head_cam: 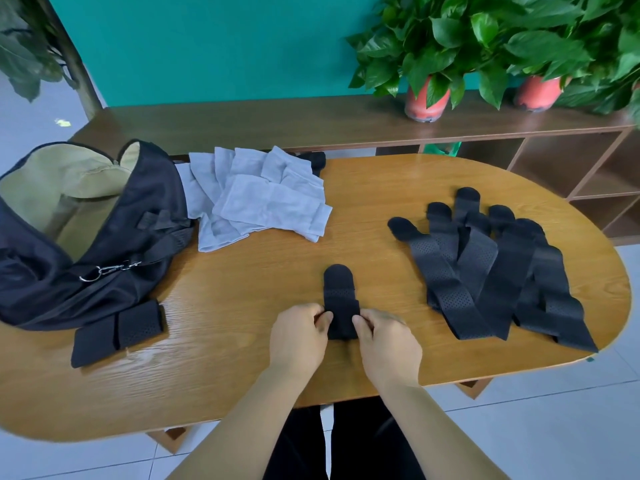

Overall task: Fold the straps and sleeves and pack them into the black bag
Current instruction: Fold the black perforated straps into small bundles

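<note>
A person's left hand and right hand pinch the near end of a partly folded strap at the front of the wooden worktop. The thumb and fingers of each hand are clamped on the black fabric from opposite sides. The strap's long axis runs from 6 to 12 o'clock, straight away from the person, with its rounded tip at 12 and its doubled-over bulk between the two hands. The black bag lies open at about 10 o'clock from the hands, tan lining showing. It is well apart from the strap and on the left hand's side, so that hand looks the nearer for any carry across. Two folded straps rest at 9 o'clock, against the bag's near edge. The grey sleeves sit piled at 11 o'clock, beside the bag. The loose straps fan out at 2 o'clock, nearer the right hand.
</note>
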A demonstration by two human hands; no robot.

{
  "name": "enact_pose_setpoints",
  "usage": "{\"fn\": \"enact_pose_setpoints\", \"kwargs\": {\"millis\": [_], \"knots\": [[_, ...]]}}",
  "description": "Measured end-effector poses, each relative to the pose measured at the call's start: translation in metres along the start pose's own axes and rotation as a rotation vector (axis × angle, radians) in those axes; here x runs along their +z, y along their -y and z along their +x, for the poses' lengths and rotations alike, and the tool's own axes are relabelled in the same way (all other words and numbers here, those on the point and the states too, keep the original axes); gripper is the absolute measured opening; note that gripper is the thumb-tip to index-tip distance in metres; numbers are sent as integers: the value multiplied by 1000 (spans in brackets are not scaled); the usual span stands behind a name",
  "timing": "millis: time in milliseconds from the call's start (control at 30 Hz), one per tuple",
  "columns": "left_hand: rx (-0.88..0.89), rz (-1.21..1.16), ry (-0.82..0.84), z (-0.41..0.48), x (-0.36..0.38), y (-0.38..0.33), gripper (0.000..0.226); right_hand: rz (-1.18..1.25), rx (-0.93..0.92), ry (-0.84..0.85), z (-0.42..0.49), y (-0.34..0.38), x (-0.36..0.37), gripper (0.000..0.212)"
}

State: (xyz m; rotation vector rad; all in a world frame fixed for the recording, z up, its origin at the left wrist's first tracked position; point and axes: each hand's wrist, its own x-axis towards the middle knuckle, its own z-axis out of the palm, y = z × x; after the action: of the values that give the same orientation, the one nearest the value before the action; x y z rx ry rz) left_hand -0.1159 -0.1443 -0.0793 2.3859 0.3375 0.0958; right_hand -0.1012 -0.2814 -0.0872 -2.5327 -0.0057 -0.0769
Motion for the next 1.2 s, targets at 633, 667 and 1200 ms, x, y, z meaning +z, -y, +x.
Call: {"fn": "enact_pose_setpoints", "kwargs": {"millis": [633,667,1200], "knots": [[126,105,-102,10,3,2,11,-151,-157,-218,5,-3,18,21],[202,90,-136,8,2,4,8,-117,-112,-174,6,-2,13,19],[542,314,176,0,-11,23,57,-48,-515,67,3,-30,5,52]]}}
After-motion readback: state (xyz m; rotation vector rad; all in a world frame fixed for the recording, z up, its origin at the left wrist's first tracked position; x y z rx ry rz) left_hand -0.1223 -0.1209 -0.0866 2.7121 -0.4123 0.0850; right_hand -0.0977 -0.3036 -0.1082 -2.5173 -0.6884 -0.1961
